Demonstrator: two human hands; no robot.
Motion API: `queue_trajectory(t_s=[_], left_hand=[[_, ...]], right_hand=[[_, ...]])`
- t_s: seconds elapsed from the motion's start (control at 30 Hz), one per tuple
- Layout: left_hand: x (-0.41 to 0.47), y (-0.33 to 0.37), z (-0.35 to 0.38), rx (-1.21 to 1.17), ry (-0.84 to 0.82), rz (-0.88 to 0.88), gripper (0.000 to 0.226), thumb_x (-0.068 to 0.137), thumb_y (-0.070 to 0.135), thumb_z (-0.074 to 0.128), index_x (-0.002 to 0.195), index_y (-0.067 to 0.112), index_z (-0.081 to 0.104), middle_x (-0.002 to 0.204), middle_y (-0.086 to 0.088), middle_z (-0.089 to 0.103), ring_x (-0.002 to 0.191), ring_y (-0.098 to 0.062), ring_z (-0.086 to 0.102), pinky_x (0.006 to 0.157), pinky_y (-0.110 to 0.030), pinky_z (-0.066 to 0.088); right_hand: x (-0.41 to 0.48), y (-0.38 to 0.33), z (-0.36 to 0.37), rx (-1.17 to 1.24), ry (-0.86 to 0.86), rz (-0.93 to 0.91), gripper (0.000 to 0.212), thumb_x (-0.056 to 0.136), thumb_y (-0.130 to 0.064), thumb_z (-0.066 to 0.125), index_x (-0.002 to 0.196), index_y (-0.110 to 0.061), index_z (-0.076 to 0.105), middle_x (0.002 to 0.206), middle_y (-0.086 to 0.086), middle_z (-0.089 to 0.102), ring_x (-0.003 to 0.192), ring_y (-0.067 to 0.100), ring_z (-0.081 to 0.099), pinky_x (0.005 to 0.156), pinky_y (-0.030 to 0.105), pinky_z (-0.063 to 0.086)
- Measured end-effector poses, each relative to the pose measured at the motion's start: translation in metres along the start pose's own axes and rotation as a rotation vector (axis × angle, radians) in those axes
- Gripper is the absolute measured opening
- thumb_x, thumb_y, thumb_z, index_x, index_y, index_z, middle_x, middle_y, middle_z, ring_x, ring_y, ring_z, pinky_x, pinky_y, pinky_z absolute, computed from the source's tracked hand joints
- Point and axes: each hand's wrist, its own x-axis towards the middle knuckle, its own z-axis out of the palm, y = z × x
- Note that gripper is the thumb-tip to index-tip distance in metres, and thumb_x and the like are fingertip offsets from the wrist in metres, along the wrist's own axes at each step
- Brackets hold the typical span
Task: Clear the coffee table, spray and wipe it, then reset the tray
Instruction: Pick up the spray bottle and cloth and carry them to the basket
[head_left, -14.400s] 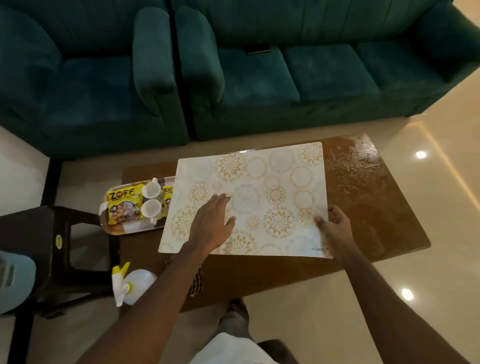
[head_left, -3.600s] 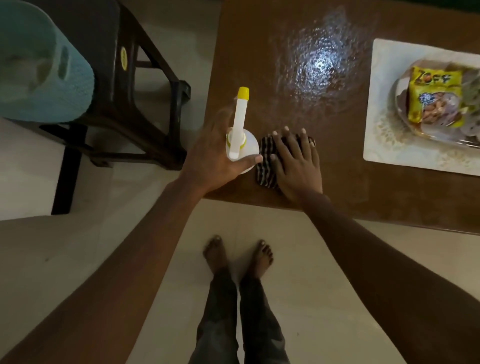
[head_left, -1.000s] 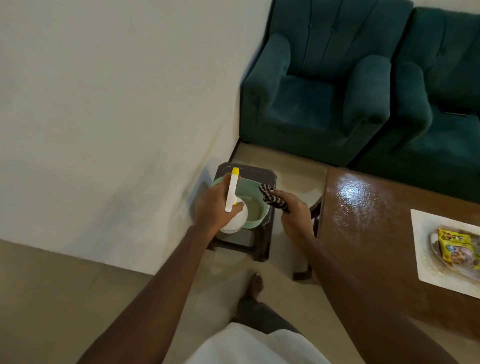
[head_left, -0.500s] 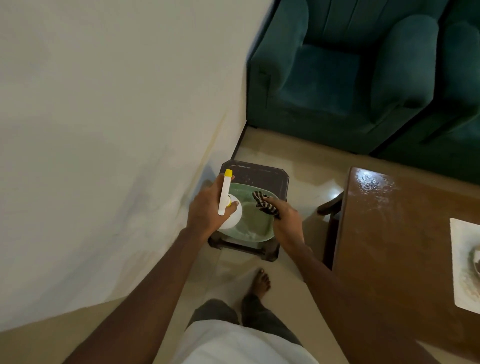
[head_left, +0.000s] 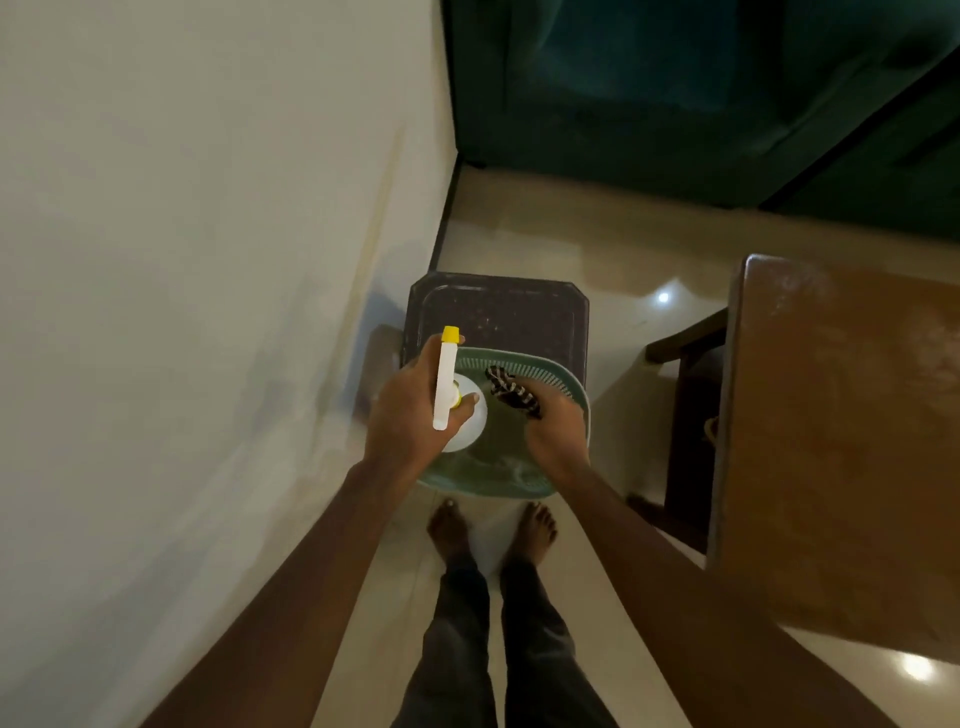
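My left hand (head_left: 408, 415) grips a white spray bottle (head_left: 467, 421) with a yellow-tipped nozzle, held over the left side of a green plastic basket (head_left: 563, 384). My right hand (head_left: 556, 439) holds a striped dark cloth (head_left: 511, 397) inside that basket. The basket rests on a dark stool (head_left: 498, 317). The brown coffee table (head_left: 841, 441) stands to the right, its top glossy. The tray and mat are out of view.
A white wall (head_left: 208, 312) runs close on the left. A teal sofa (head_left: 701, 93) fills the top of the view. My bare feet (head_left: 491, 530) stand on the tiled floor just before the stool.
I have stepped closer and looked further down. Both hands have lowered into the basket with the bottle and the cloth. The mat and tray have left the view.
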Motion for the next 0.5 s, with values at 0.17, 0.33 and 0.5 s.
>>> queue_trajectory(t_s=[0.17,0.33,0.5], left_hand=[[0.013,-0.033,0.026,-0.009,-0.056,-0.013,0.074,0.077,0.039,0.080,0.138,0.008,0.050,0.119,-0.013,0.067,0.103,-0.029,0.066,0.094,-0.037,0.052],[0.016,-0.060,0.045,-0.060,-0.063,0.036,0.070,0.076,0.032,0.083,0.133,0.005,0.053,0.116,-0.015,0.067,0.101,-0.030,0.066,0.092,-0.030,0.049],[0.008,-0.076,0.051,-0.162,-0.046,0.032,0.067,0.075,0.032,0.084,0.131,0.010,0.055,0.107,-0.010,0.069,0.094,-0.021,0.066,0.088,-0.030,0.053]], right_hand=[[0.023,0.008,0.024,-0.007,0.015,0.055,0.053,0.084,0.013,0.047,0.125,-0.014,0.066,0.122,0.006,0.067,0.116,0.022,0.058,0.094,0.028,0.045],[0.031,0.019,0.033,-0.338,0.057,-0.229,0.049,0.088,0.000,0.057,0.133,-0.019,0.060,0.134,0.005,0.060,0.123,0.027,0.054,0.103,0.043,0.044],[0.033,0.042,0.034,-0.792,-0.279,-0.256,0.066,0.091,-0.027,0.064,0.151,-0.025,0.035,0.162,0.006,0.022,0.151,0.030,0.008,0.122,0.051,0.009]])
